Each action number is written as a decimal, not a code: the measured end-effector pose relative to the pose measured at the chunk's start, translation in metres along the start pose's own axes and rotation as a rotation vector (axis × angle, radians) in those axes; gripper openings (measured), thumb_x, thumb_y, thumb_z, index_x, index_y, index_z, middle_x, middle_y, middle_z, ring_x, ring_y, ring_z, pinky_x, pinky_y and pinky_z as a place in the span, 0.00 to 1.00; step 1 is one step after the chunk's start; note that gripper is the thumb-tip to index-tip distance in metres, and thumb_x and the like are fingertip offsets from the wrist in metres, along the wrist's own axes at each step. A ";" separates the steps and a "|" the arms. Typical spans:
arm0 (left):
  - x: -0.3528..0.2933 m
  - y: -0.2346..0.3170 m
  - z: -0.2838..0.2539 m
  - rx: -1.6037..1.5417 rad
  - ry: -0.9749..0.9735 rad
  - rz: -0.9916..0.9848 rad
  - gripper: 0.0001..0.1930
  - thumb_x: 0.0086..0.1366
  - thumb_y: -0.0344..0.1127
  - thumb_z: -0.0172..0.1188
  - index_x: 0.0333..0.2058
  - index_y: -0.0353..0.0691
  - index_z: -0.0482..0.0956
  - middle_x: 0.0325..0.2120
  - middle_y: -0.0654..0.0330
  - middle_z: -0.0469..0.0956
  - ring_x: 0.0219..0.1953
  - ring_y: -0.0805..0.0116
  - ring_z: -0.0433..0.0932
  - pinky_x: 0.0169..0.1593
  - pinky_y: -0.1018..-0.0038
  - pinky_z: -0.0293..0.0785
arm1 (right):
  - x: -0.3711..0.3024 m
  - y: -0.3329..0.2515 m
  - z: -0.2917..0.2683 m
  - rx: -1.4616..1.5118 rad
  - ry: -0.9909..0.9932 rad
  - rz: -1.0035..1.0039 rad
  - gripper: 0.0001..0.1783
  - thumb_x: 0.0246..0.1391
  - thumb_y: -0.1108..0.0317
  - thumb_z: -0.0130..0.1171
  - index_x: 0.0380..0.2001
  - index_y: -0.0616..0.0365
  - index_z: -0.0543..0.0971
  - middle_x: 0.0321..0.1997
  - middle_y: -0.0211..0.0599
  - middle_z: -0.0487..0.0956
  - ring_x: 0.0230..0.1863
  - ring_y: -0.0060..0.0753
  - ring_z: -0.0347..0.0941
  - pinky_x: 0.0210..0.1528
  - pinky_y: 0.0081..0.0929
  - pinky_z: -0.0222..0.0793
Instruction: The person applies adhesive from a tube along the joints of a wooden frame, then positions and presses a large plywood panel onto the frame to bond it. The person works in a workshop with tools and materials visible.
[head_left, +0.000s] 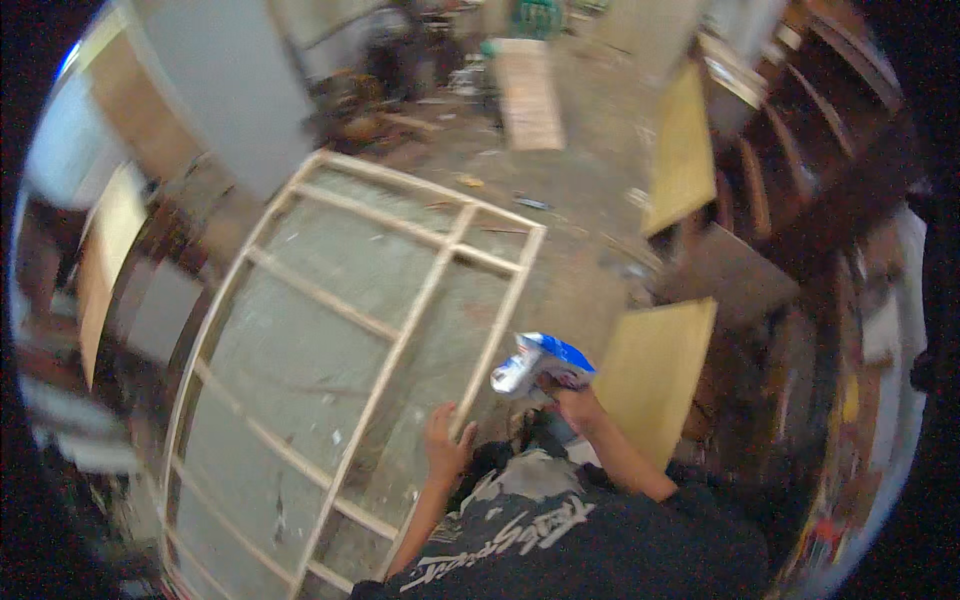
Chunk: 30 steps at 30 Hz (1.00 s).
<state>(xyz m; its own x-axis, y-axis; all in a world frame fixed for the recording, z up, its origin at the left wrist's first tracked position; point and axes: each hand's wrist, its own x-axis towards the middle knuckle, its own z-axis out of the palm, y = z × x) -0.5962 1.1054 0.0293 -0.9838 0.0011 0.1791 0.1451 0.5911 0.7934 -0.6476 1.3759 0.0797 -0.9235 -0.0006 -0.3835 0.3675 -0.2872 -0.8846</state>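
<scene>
A large pale wooden frame (397,337) with several crossbars spreads out to my left. My left hand (447,445) lies on its near right rail, the fingers stretched along the wood and the thumb held apart. In front of my body, my right hand (577,406) is closed around a blue-and-white object (543,364) that looks like a crumpled plastic packet. Blur hides its exact kind. It is raised to the right of the frame, apart from the rail.
Yellowish boards (650,375) lie to the right, with another yellowish panel (683,155) beyond. Dark shelving (800,140) stands far right. A light plank (530,95) and a green stool-like item (537,18) are at the back. Dark clutter (365,115) sits far left of the plank.
</scene>
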 end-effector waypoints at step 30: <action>0.391 0.239 0.393 -0.509 -1.148 -0.051 0.31 0.56 0.30 0.77 0.56 0.37 0.73 0.50 0.61 0.80 0.53 0.68 0.78 0.57 0.66 0.76 | 0.198 -0.181 -0.316 -0.532 0.336 -0.486 0.26 0.59 0.65 0.68 0.59 0.58 0.75 0.55 0.49 0.71 0.55 0.51 0.72 0.59 0.40 0.69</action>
<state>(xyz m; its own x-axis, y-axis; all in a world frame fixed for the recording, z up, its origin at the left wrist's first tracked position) -0.9874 1.5645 0.0603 -0.4766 0.8387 -0.2637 -0.1233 0.2333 0.9646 -0.8622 1.7301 0.0798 -0.9425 0.3209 0.0931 0.0136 0.3153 -0.9489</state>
